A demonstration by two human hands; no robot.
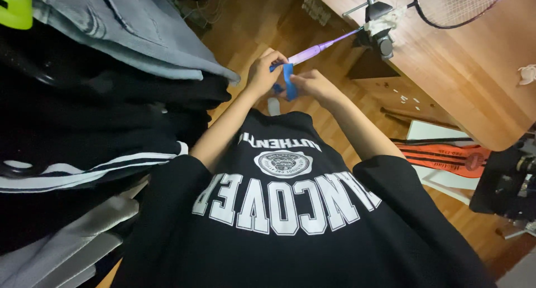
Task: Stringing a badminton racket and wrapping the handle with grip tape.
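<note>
Both hands closed at centre frame, upper half: our left hand (261,71) pinches the butt end of the racket handle (306,54), and our right hand (314,85) holds a strip of blue grip tape (288,80) taut just below that end, fingers shut on it. Item one, the badminton racket (446,3): lilac handle running up and right from our hands, thin shaft clamped in a small black vise (378,28) padded with white cloth, strung head lying over the wooden table (458,81) at upper right. Item two, the tape: touching the butt of the handle, with what looks like a small blue roll or tail below it; we cannot tell which. Progress, as we judge it: wrapping sits at its first turns, since blue shows only at the butt and the rest of the handle is bare lilac up to the vise. Surroundings: hanging clothes (111,98) in grey and black fill the left of the frame; an orange racket bag (446,157) lies on the wooden floor (245,25) at right; a black machine part (505,182) sits at the right edge; small white scraps dot the table.
</note>
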